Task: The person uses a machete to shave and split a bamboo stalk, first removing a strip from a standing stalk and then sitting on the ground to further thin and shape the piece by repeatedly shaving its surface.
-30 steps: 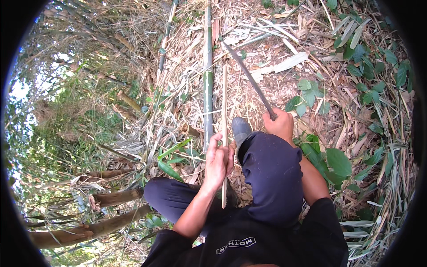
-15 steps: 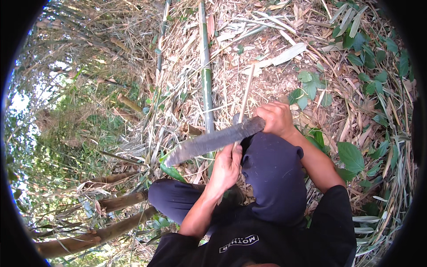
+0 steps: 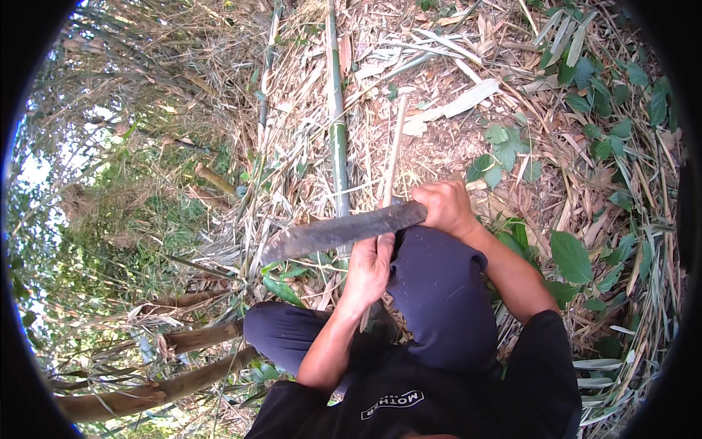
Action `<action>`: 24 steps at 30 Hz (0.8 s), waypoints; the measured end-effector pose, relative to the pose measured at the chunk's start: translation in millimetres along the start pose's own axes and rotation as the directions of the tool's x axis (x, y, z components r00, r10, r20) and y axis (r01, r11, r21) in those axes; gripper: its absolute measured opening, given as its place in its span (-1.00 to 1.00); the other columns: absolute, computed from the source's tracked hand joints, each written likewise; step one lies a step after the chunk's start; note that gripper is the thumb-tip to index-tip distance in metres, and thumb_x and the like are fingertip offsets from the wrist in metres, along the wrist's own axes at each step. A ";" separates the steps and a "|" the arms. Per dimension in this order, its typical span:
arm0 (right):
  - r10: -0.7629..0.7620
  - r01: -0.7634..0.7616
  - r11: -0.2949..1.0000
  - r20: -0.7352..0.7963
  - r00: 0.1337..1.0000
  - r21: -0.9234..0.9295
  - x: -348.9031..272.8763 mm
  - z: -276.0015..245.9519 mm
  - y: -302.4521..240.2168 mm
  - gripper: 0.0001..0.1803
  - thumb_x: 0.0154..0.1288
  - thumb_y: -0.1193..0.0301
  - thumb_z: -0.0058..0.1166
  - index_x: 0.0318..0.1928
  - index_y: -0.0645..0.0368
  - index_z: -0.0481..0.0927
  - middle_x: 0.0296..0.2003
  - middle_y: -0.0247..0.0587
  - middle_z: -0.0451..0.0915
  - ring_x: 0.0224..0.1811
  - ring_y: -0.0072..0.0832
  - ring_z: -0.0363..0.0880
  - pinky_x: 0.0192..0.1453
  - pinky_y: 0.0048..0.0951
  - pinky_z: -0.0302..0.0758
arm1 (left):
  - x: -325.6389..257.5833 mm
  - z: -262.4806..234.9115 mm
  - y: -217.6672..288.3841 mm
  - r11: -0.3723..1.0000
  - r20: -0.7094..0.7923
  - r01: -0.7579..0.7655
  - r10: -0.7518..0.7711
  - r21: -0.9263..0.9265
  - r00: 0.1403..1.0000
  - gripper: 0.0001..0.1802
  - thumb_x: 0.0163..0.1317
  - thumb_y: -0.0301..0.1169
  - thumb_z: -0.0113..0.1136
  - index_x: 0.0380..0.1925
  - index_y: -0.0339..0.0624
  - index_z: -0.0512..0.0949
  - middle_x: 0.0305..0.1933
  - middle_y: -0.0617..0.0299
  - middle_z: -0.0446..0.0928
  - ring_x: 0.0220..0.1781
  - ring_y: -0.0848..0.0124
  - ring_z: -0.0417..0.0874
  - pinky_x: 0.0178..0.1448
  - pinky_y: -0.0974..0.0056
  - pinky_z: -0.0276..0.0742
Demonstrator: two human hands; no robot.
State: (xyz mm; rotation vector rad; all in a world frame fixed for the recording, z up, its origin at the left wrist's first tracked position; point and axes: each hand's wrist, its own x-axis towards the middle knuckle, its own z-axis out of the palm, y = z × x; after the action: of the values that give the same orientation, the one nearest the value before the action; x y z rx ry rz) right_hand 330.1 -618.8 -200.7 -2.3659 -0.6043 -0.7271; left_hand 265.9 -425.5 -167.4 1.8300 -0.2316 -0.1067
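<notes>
My right hand (image 3: 444,208) is closed round the handle end of a machete (image 3: 340,233) with a long, dark, broad blade. The blade points left and lies across a thin pale bamboo strip (image 3: 395,150). My left hand (image 3: 369,265) grips that strip just below the blade, beside my raised right knee. Above the blade the strip runs away from me over the ground, and its lower end shows under my left wrist. The handle itself is hidden by my right fingers, and the blade covers where it meets the strip.
A green bamboo pole (image 3: 337,139) lies lengthwise ahead of me. Brown bamboo stems (image 3: 150,391) stand at the lower left. Leafy green plants (image 3: 570,257) grow on the right. Dry leaves and a pale sheath piece (image 3: 468,97) litter the ground.
The machete and my right hand have shifted slightly left, and the blade lies a little flatter. The strip has moved left, and its lower end now shows below my left hand.
</notes>
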 end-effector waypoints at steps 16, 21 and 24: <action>0.495 -0.496 0.869 0.064 0.867 0.002 -40.4 -3.3 3.7 -0.70 -0.18 0.25 0.36 -0.45 0.14 0.62 -0.55 -0.06 0.59 -0.54 -0.11 0.60 -0.44 -0.20 0.49 | -139.9 -33.7 -10.2 0.916 0.206 0.401 -0.397 0.022 0.895 -0.43 0.47 -0.45 -0.03 0.45 -0.18 0.18 -0.33 0.23 0.51 -0.40 0.55 0.51 -0.26 0.38 0.49; 0.197 -0.194 0.977 0.029 0.980 -0.085 -14.5 1.1 -2.9 -0.64 -0.30 0.19 0.42 -0.54 0.10 0.55 -0.60 -0.20 0.57 -0.56 -0.23 0.62 -0.42 -0.17 0.51 | -54.8 -30.4 -3.1 0.879 0.171 0.356 -0.317 -0.316 0.933 -0.46 0.55 -0.37 -0.21 0.50 -0.08 0.09 -0.50 0.39 0.41 -0.70 0.65 0.33 -0.66 0.53 0.25; 0.172 -0.170 0.981 0.017 0.985 -0.096 -13.6 -0.3 -0.4 -0.63 -0.34 0.19 0.43 -0.56 0.07 0.53 -0.60 -0.23 0.57 -0.55 -0.22 0.62 -0.43 -0.15 0.49 | -14.4 -14.0 -1.2 0.920 0.133 0.248 -0.217 -0.303 0.967 -0.58 0.55 -0.38 -0.25 0.35 -0.15 0.28 -0.45 0.35 0.42 -0.71 0.66 0.31 -0.65 0.53 0.26</action>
State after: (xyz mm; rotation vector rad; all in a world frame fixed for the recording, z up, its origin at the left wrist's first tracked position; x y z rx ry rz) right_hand 319.6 -622.1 -208.8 -2.4808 -0.3778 -0.6626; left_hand 254.7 -409.0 -165.5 1.5249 -0.0575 -0.3804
